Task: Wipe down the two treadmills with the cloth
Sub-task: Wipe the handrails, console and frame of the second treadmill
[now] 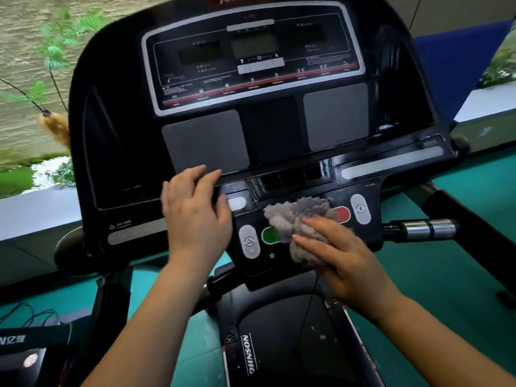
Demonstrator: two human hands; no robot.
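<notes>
Head view: my right hand (343,255), fingers flat, presses the grey cloth (301,219) onto the treadmill console (273,129) buttons just ahead of it, my left hand (195,210) resting relaxed alongside; I judge wiping as early, with display (254,46), handrails (430,229) and the other treadmill remaining.

The treadmill (273,129) stands on a green floor (460,233), where black cables (28,314) lie at the left. On its lower button panel (259,263) lies a bunched grey cloth (301,216), overlapping the green button (268,236) and red button (344,215).
</notes>
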